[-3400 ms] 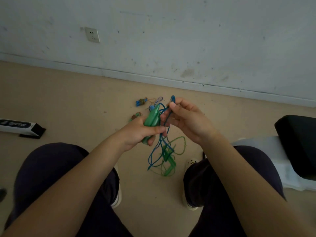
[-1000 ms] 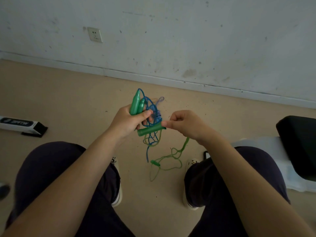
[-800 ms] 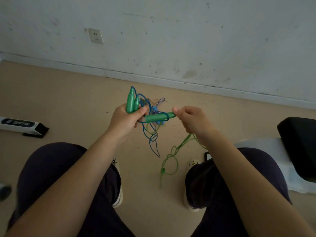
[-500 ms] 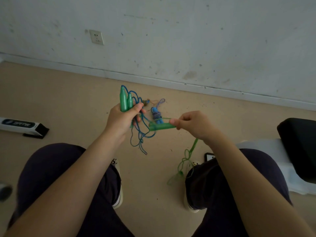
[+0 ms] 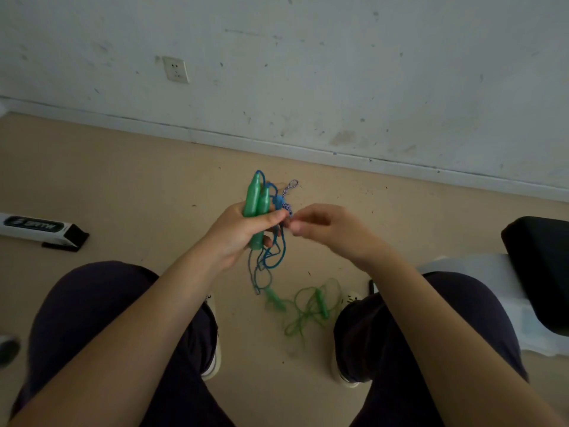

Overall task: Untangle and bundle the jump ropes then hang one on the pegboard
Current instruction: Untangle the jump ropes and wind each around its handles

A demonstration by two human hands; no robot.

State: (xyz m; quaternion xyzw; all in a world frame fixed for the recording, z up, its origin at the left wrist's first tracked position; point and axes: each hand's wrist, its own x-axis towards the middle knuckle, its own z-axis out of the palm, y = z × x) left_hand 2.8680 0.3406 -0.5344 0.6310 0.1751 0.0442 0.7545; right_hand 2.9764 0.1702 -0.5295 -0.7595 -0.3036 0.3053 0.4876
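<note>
My left hand (image 5: 243, 232) grips two green handles (image 5: 255, 195) upright side by side. Their blue rope (image 5: 274, 254) hangs from them in loose loops between my knees. My right hand (image 5: 332, 229) has curled fingers whose tips sit at the blue rope beside my left thumb; the blur hides whether they pinch it. A green rope (image 5: 308, 306) with its two green handles lies in a heap on the floor by my right shoe. Behind my hands a blue-and-white striped rope (image 5: 291, 184) lies on the floor. No pegboard is in view.
I sit facing a white wall with a socket (image 5: 175, 69). A long white and black box (image 5: 40, 226) lies on the floor at the left. A black cushion (image 5: 538, 266) on a white surface (image 5: 489, 288) is at the right. My shoes (image 5: 212, 349) flank the ropes.
My right hand let go of the green handle; the green rope dropped free to the floor. The right hand moved back to the blue rope at my left thumb.
</note>
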